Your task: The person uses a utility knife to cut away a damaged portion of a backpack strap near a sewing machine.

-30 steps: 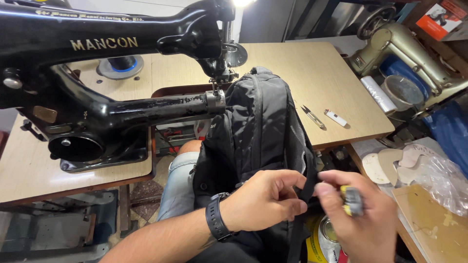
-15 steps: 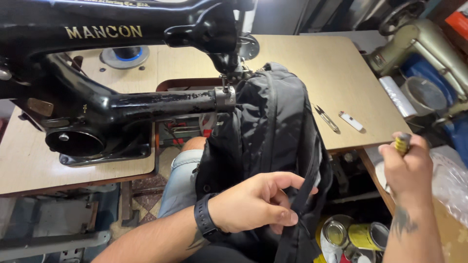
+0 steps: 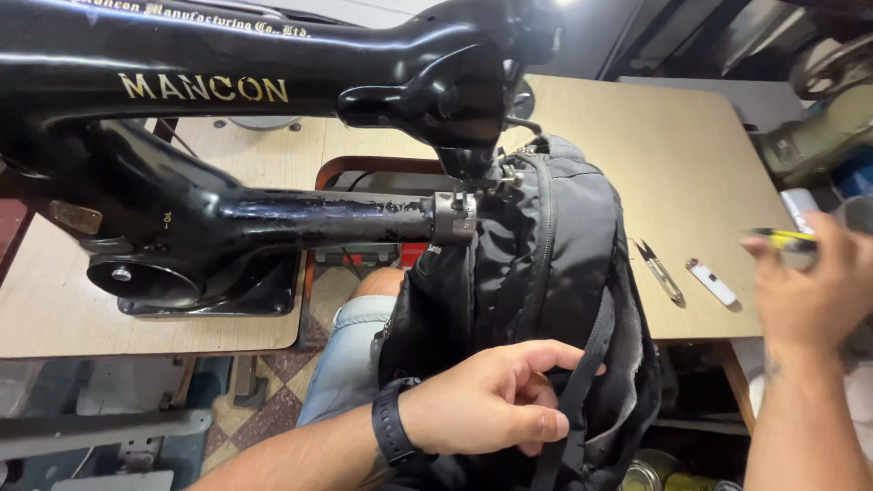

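A black backpack [image 3: 546,264] hangs on the cylinder arm of a black sewing machine [image 3: 227,164], its top under the needle head. My left hand [image 3: 491,400], with a dark wristwatch, grips a black strap [image 3: 573,409] on the lower part of the backpack. My right hand [image 3: 809,291] is raised at the right edge, over the table's end, holding a small yellow and grey object [image 3: 782,240] in its fingers; the hand is blurred.
Thread snips [image 3: 659,271] and a small white lighter-shaped item [image 3: 711,281] lie on the wooden table [image 3: 655,155] right of the backpack. My knee in blue jeans [image 3: 350,350] is below the machine. Tins [image 3: 646,475] sit on the floor under the table.
My right hand has moved from beside my left hand up and out to the right with the small yellow object. My left hand kept hold of the strap.
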